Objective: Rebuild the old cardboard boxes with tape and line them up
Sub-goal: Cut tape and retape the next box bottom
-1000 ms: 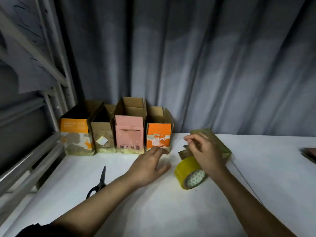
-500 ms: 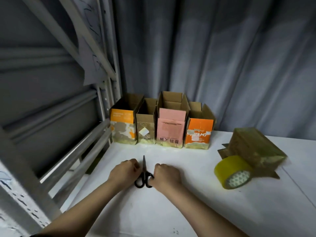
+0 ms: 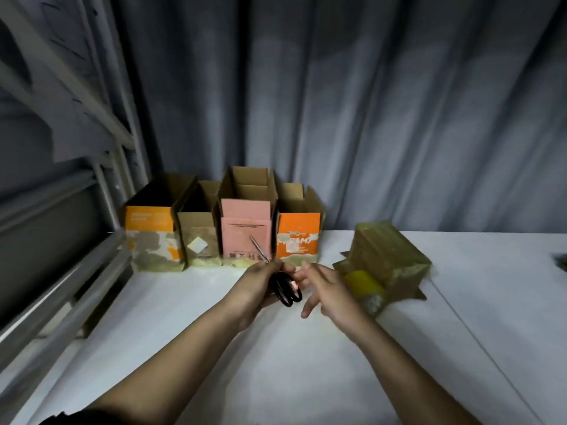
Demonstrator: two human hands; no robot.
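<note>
1. Left hand (image 3: 260, 283) grips scissors (image 3: 283, 286) at the black handles; blade tip points to 11 o'clock.
2. Right hand (image 3: 329, 294): fingers (image 3: 308, 308) loosely spread, apparently holding nothing, just at 3 o'clock of the handles.
3. Tape roll (image 3: 365, 285) against taped box (image 3: 386, 256) on table (image 3: 306, 363).
4. Four boxes (image 3: 245, 228) lined at 12 o'clock.

Four boxes (image 3: 227, 228) line the table's (image 3: 306, 378) back, tape roll (image 3: 365, 282) right.

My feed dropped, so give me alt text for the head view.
The left hand grips black scissors, the open right hand beside them. Behind stand four open boxes; a taped box and yellow tape roll lie right.
</note>
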